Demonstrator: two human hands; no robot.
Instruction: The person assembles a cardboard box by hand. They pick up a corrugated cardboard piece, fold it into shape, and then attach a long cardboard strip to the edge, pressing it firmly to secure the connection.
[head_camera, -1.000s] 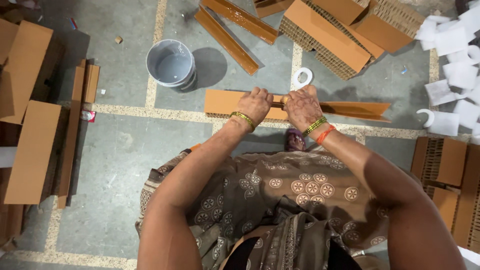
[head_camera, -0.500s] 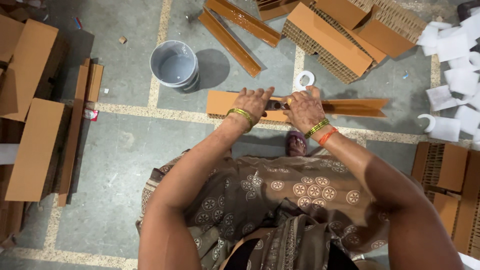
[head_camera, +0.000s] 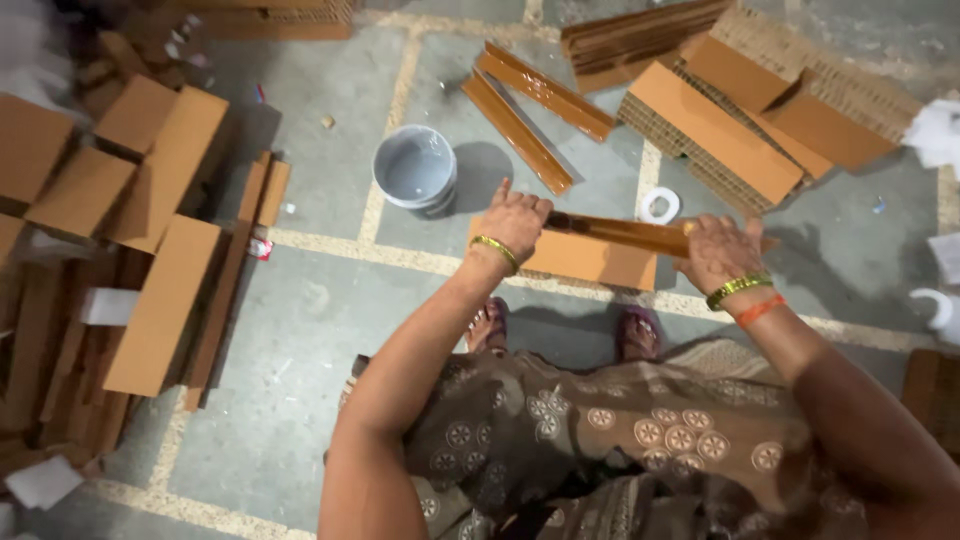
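A long brown cardboard strip (head_camera: 620, 232) is held level above the floor between both hands. My left hand (head_camera: 514, 224) grips its left end, fingers curled over the top. My right hand (head_camera: 718, 250) grips its right end. Under the strip, a flat brown cardboard piece (head_camera: 590, 260) lies on the grey floor. My feet (head_camera: 562, 328) in sandals stand just below it. A grey bucket (head_camera: 416, 170) sits on the floor, up and left of my left hand.
Stacked cardboard sheets (head_camera: 160, 300) fill the left side. Two glossy brown strips (head_camera: 530, 110) lie beyond the bucket. Honeycomb cardboard blocks (head_camera: 740, 120) are at upper right. A white tape roll (head_camera: 658, 206) lies near the strip, and white pieces (head_camera: 938, 130) sit at the right edge.
The strip has come up off the flat cardboard piece, and my two hands have moved apart to its ends. The view has swung to the right.
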